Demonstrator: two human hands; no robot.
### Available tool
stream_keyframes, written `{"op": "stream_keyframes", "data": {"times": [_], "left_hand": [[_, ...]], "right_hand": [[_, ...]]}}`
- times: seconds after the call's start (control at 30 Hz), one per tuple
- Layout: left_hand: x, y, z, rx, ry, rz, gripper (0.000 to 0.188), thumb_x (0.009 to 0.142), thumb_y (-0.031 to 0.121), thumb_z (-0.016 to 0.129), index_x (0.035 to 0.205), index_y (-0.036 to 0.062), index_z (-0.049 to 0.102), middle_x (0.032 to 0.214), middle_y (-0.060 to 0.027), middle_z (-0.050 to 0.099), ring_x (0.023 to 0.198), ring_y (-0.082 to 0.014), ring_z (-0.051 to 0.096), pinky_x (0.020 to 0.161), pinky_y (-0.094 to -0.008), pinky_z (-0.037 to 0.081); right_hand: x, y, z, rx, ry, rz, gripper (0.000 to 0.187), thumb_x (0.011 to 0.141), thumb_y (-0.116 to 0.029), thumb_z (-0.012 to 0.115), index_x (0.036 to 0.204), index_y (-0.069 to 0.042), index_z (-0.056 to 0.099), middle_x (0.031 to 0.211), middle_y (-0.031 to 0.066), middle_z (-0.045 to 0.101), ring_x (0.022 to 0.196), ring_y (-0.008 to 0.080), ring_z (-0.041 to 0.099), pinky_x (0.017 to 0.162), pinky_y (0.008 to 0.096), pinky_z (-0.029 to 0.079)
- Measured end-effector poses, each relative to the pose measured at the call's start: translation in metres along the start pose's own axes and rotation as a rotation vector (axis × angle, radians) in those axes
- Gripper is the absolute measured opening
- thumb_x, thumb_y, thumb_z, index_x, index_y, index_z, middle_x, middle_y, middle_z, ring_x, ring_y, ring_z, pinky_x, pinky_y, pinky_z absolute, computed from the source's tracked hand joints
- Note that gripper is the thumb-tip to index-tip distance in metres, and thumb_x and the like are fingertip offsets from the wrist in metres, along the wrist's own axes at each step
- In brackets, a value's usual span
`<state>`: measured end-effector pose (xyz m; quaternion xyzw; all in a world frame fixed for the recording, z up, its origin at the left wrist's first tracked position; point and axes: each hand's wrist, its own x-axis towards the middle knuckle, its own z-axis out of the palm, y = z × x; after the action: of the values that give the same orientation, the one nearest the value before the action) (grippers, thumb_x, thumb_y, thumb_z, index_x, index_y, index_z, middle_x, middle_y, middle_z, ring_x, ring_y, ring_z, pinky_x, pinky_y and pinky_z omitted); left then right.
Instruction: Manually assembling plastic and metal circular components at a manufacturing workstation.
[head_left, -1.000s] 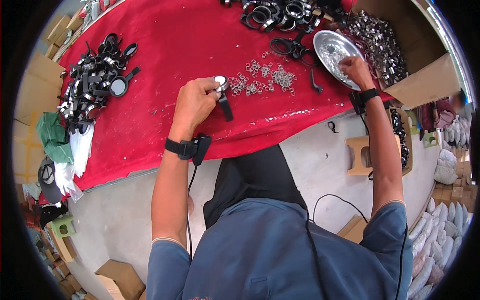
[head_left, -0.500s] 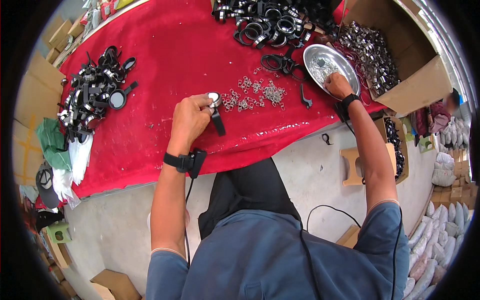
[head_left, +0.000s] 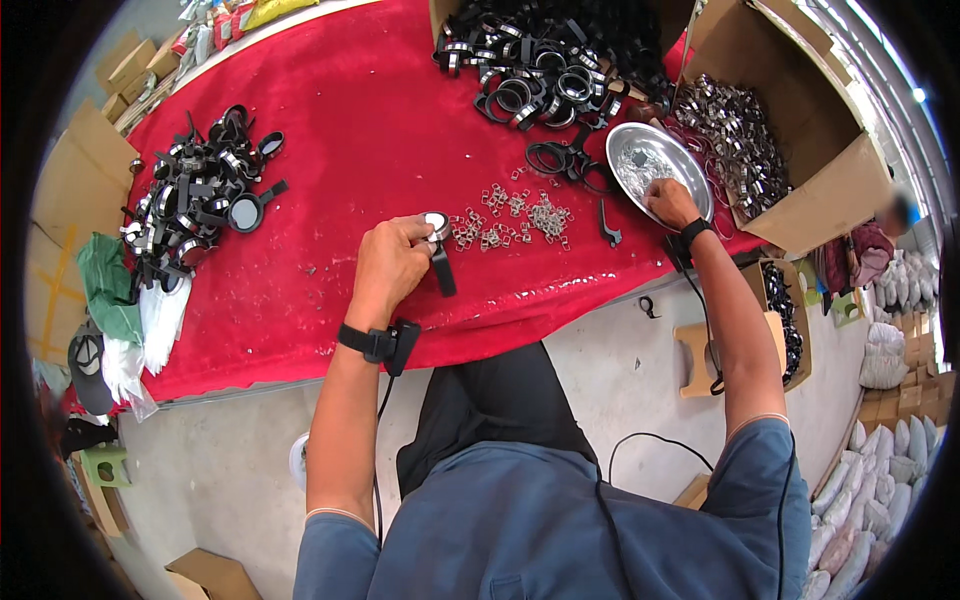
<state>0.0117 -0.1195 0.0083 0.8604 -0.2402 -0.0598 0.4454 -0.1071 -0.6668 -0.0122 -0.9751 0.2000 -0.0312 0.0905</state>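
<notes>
My left hand (head_left: 392,262) is closed on a round black piece with a metal band, a pale disc face and a black tail (head_left: 444,275), held just over the red cloth. My right hand (head_left: 672,203) dips into a silver oval metal bowl (head_left: 702,172) at its near side. Its fingers are pinched together, and whatever is between them is hidden. Small shiny bits (head_left: 640,160) lie in the bowl. Between my hands, small square wire clips (head_left: 545,220) are scattered on the cloth.
Similar finished-looking round pieces (head_left: 195,200) are heaped at the left. Black rings (head_left: 545,85) pile up at the back. An open carton (head_left: 815,195) of metal bands (head_left: 745,140) stands at the right. A black lever-like part (head_left: 608,228) lies near the bowl. Below is a stool (head_left: 697,360).
The whole view has tilted, so the table sits lower in the picture. My left hand keeps its grip on the round piece, and my right hand stays in the bowl.
</notes>
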Motion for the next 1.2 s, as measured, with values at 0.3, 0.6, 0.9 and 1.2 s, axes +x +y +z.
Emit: {"op": "stream_keyframes", "data": {"times": [0.3, 0.6, 0.9, 1.2], "left_hand": [[0.003, -0.002, 0.003, -0.002, -0.001, 0.022, 0.034, 0.092, 0.003, 0.075, 0.125, -0.0032, 0.082, 0.137, -0.0225, 0.079, 0.122, -0.0390, 0.078, 0.106, -0.0406, 0.060], [0.001, -0.003, -0.002, 0.090, -0.002, 0.027, 0.034, 0.093, 0.006, 0.076, 0.125, -0.0011, 0.083, 0.131, -0.0210, 0.081, 0.117, -0.0378, 0.080, 0.104, -0.0409, 0.061], [0.006, 0.001, 0.000, 0.063, -0.046, -0.042, 0.032, 0.097, 0.009, 0.075, 0.127, 0.0047, 0.084, 0.129, -0.0165, 0.083, 0.109, -0.0314, 0.082, 0.098, -0.0380, 0.061], [0.003, -0.008, 0.003, 0.022, -0.008, 0.010, 0.031, 0.097, 0.009, 0.076, 0.127, 0.0061, 0.085, 0.130, -0.0144, 0.084, 0.107, -0.0291, 0.081, 0.097, -0.0369, 0.061]], "right_hand": [[-0.020, 0.005, -0.016, 0.070, 0.147, 0.111, 0.021, 0.090, -0.021, 0.087, 0.107, -0.009, 0.090, 0.097, 0.0216, 0.084, 0.090, 0.0362, 0.082, 0.084, 0.0452, 0.064], [-0.085, -0.161, -0.028, 1.157, -0.006, 0.068, 0.020, 0.103, -0.016, 0.081, 0.116, 0.000, 0.082, 0.085, 0.0025, 0.075, 0.069, 0.0090, 0.063, 0.060, 0.0246, 0.048], [-0.119, -0.256, 0.031, 0.645, -0.043, -0.217, 0.017, 0.095, -0.011, 0.080, 0.107, 0.000, 0.085, 0.096, 0.0168, 0.082, 0.084, 0.0269, 0.077, 0.078, 0.0408, 0.060], [-0.130, -0.250, 0.046, 0.470, -0.073, -0.338, 0.020, 0.090, -0.009, 0.082, 0.108, -0.002, 0.085, 0.101, 0.0205, 0.081, 0.095, 0.0386, 0.079, 0.086, 0.0478, 0.061]]}}
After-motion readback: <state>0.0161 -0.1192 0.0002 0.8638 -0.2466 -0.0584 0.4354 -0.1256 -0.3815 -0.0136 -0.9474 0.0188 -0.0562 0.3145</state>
